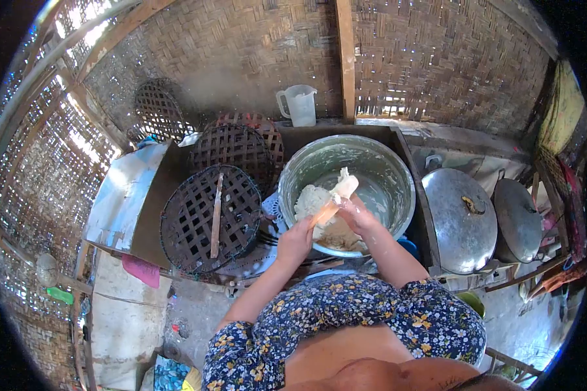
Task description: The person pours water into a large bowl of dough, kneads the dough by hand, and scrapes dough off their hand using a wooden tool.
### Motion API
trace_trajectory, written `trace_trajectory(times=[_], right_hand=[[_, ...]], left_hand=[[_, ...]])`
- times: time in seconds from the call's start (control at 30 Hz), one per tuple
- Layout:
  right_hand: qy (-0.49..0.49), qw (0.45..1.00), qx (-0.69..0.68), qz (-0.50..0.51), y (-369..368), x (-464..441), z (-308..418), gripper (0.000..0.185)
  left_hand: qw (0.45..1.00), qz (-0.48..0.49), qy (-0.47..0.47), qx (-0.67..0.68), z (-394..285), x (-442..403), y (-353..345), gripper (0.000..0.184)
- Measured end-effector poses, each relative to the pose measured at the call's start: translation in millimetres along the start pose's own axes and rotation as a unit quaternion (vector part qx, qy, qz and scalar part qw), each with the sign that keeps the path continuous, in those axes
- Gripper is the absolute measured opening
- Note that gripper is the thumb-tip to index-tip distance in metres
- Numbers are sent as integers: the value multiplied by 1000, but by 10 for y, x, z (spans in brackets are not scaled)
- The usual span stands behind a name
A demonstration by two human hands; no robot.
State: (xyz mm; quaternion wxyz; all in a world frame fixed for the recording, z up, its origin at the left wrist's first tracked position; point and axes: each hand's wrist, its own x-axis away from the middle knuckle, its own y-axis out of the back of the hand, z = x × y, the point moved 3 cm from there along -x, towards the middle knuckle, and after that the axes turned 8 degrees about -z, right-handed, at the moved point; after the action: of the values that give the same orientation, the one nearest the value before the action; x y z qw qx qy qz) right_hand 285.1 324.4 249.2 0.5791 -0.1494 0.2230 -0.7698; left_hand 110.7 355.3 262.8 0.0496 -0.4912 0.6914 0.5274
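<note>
A large round metal basin [388, 156] stands in front of me, its inner wall smeared with pale dough. A lump of white dough [311, 199] lies against its left side. Over the basin, my left hand [296, 241] is closed around the lower end of a flat wooden paddle [325, 214]. My right hand [359, 216] is at the paddle's upper part, its fingers bent around a whitish clump of dough [345, 187] stuck to the tip. Dough bits cling to my right fingers and forearm.
Left of the basin lie round woven trays [189, 215], one with a wooden stick [216, 215] across it. A clear plastic pitcher [301, 106] stands behind. Large metal lids [460, 218] are at the right. A woven bamboo wall [261, 58] closes off the back.
</note>
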Motion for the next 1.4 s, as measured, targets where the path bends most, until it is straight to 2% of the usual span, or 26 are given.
trace_trajectory(times=[0.13,0.23,0.3,0.33,0.43,0.53,0.63,0.7,0.73,0.83,0.93,1.03,1.07,1.13,1.17,1.27,1.37,1.4], right_hand=[[68,994,90,-12,-18,-2,174,84],[33,994,108,9,-8,-8,115,85],[-11,1000,26,-11,-18,34,29,83],[-32,999,-14,-19,-46,45,3,81],[-48,998,-16,21,-235,114,81,66],[-130,988,-84,15,-176,61,-123,51],[-179,970,-141,83,-260,159,-66,43],[-198,956,-173,127,-206,141,-103,47],[-208,948,-188,148,-171,146,-114,50],[-211,946,-214,117,-112,123,-36,63],[-121,982,-144,7,-239,215,148,77],[55,993,54,-84,-266,48,9,86],[122,969,177,-125,-198,-9,-16,88],[248,856,408,-198,-129,-76,39,93],[246,878,371,-176,-78,-82,42,101],[338,824,421,-169,13,-93,44,101],[284,802,475,-226,167,-93,80,101],[294,812,442,-244,181,-96,134,101]], left_hand=[[999,25,31,6,80,91,-67,27],[997,26,61,27,37,36,-38,25],[991,61,111,37,-19,-18,13,22],[992,66,101,27,-17,-9,-2,22],[995,66,72,-8,12,29,-58,24],[998,44,40,-26,12,70,-81,26],[1000,-1,8,0,58,70,-45,28],[999,-35,-23,15,78,80,-7,29],[1000,-24,0,18,88,86,0,29],[998,2,52,20,112,104,11,29],[997,23,73,5,146,72,-22,26],[993,62,94,28,24,76,-49,21],[992,62,97,53,-60,73,-34,20],[989,67,100,85,-94,93,-26,19],[988,69,102,94,-82,125,-38,19],[987,60,100,114,-52,161,-70,20],[985,49,122,108,-84,120,1,20],[985,44,131,101,-86,86,33,20]])
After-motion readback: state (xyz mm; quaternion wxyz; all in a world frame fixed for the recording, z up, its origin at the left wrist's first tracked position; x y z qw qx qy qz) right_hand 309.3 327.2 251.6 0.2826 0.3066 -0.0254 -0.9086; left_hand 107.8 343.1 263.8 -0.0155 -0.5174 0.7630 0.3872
